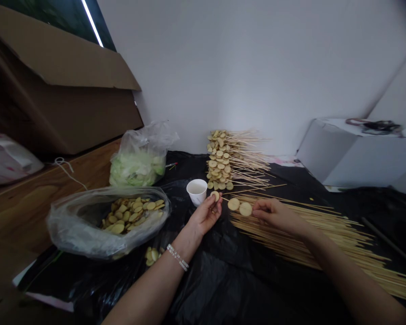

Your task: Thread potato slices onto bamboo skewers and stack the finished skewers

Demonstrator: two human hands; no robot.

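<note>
Pale wood, that thin skewer (225, 199) with two round yellowish slices (233, 204) runs sideways, right of the white paper cup (196, 193), pinched behind them by the right hand (274, 215), its tip at a third such slice (215, 196) held by the left hand (205, 216), nearer the cup.

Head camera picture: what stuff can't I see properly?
Head view, right end of the skewer: hidden by slices or right hand.
Head view, inside the cardboard box: hidden by its flap and sides.
Head view, dark tangle on the white block: too blurred to name.
</note>
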